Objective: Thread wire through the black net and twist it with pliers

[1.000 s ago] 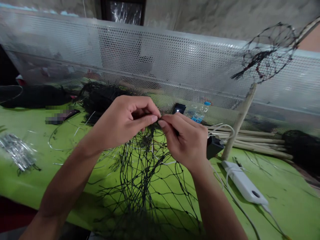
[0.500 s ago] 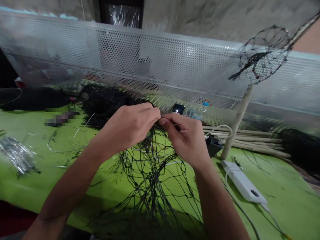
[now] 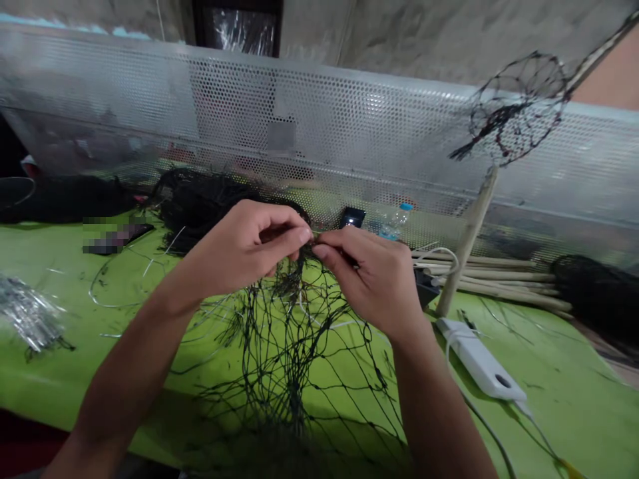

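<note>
Black knotted netting (image 3: 294,359) hangs from my fingertips down over the green tabletop toward me. My left hand (image 3: 254,243) pinches the top of the net between thumb and index finger, the other fingers curled beneath. Close against it on the right, my right hand (image 3: 367,273) pinches the same upper edge with thumb and forefinger. The fingertips of both hands nearly meet, and the exact strand or knot between them is too small to make out. Behind my left hand lies a heap of black cord (image 3: 194,199).
A white power strip (image 3: 482,362) with cables lies at the right. Behind it stand a wooden post (image 3: 466,246) and a bundle of sticks (image 3: 504,276). Silvery strips (image 3: 30,316) and a phone-like dark object (image 3: 120,238) lie left. A perforated metal screen (image 3: 339,120) closes the back.
My left hand has turned so its thumb and index finger now show in a pinch. The right hand stays nearly in place, and the net below hangs slightly differently.
</note>
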Available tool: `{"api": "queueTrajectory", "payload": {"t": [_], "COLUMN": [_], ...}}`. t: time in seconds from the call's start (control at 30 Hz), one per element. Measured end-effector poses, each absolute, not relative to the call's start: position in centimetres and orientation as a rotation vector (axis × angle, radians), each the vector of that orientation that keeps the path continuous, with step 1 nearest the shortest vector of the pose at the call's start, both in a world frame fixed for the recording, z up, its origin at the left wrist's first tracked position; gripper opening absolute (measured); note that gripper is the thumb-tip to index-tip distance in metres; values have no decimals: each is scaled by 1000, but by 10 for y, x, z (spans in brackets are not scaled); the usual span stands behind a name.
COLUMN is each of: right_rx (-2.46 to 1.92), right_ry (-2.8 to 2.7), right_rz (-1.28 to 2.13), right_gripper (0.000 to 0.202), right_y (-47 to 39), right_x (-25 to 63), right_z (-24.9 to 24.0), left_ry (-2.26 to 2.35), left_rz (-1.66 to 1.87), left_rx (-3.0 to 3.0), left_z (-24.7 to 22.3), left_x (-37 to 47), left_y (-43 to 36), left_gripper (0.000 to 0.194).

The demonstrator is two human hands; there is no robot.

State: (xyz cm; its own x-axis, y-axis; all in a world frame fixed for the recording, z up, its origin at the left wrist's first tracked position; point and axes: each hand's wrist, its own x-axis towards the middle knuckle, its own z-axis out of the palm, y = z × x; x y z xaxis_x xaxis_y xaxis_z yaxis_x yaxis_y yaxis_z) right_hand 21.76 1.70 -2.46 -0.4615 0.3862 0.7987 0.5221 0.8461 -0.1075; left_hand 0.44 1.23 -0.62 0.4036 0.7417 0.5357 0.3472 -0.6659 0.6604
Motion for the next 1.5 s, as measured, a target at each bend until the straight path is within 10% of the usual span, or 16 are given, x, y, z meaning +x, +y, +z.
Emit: {"api": "queueTrajectory", "payload": {"t": [0.5,1.23,1.5], "right_rx": [-579,-515,-923], "right_ry": [-2109,-2219,-2127], "right_rz": [-827,41,-291], "right_gripper": [16,20,24], "right_y": [16,23,-11], "right_x": [217,223,234], "right_z": [-32,-28,-7], "left_ry": [817,986,1147], "left_rz": [930,1108,1253], "left_rx": [1925,2399,2508], "left_z": [0,-11,-3], "left_x": [-1,-2,-10], "left_y": [22,17,16], "left_gripper": [12,14,15]}}
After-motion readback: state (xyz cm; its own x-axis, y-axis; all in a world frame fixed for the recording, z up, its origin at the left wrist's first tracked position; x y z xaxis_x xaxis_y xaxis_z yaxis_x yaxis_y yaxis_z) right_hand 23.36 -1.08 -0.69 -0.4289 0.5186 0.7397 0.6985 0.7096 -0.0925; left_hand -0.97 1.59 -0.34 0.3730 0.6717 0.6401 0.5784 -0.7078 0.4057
